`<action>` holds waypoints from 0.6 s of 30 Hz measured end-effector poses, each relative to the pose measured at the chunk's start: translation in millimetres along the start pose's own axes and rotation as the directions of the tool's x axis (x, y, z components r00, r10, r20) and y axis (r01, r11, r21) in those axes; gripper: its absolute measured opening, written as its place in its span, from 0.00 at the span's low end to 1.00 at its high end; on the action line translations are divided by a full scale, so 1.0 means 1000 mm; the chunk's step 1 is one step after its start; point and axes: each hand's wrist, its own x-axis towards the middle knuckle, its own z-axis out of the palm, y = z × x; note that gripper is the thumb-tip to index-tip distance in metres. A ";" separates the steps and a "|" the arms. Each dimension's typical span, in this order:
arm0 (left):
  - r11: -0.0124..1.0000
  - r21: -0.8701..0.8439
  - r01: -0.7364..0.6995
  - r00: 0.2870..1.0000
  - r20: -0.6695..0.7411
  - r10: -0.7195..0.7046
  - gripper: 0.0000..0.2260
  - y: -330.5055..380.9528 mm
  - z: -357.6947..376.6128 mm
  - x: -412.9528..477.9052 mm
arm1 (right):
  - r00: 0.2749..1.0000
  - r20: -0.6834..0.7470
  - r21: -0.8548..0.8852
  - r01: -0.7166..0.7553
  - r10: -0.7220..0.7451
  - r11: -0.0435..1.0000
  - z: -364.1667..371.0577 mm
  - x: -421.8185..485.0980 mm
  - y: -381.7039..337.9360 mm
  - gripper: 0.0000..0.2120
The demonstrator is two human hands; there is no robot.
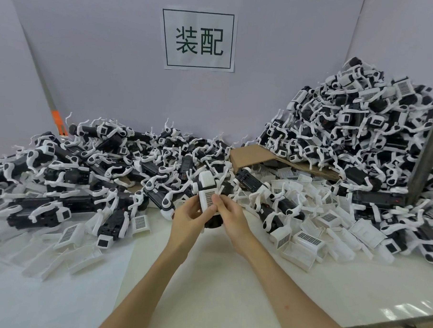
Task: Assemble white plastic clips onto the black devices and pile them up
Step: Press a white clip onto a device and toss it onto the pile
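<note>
Both hands together at centre, just above the table (pixel 205 287). The left hand (pixel 189 218) grips a black device (pixel 214 223) from its left side, fingers curled round it. The right hand (pixel 230 215) pinches the white clip (pixel 206 185) sitting on top of that device, thumb flat on the clip's lower face. That face carries a dark dot-grid panel, with no text I can read. Most of the device is hidden by the clip and fingers; only its dark lower end shows.

Just beyond the hands, and running to the left edge, is a low heap of devices (pixel 86 173), black bodies with white arms sticking out. Some have small stickers, too small to read. Loose clips (pixel 306 238) are scattered on the table right of the hands, several showing the same dot-grid panel. More clips (pixel 68 234) lie front-left.

Back right, a tall pile (pixel 360 130) slopes up against the wall, its foot on a flattened cardboard sheet (pixel 255 154). A grey upright post (pixel 428 158) cuts across its right side.

On the back wall is a paper sign (pixel 199 39), black frame, reading "装配". An orange tag (pixel 56 119) is on the left wall seam, markings illegible.
</note>
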 end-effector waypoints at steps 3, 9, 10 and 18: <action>1.000 0.017 -0.017 1.000 -0.019 0.017 0.10 -0.001 0.000 -0.001 | 0.999 -0.005 -0.020 0.043 -0.043 0.999 0.002 -0.001 0.001 0.11; 1.000 -0.024 0.015 1.000 -0.020 -0.015 0.09 -0.001 0.001 -0.001 | 0.996 -0.033 -0.034 0.076 -0.077 0.997 0.002 -0.001 0.002 0.11; 0.999 -0.036 0.025 1.000 -0.017 -0.025 0.09 -0.002 0.001 0.000 | 0.997 -0.032 -0.026 0.074 -0.074 0.997 0.003 0.000 0.002 0.11; 0.912 -0.310 0.268 0.923 -0.188 -0.335 0.12 0.002 -0.007 0.004 | 0.980 0.171 -0.129 0.123 -0.100 0.984 0.010 -0.006 0.000 0.12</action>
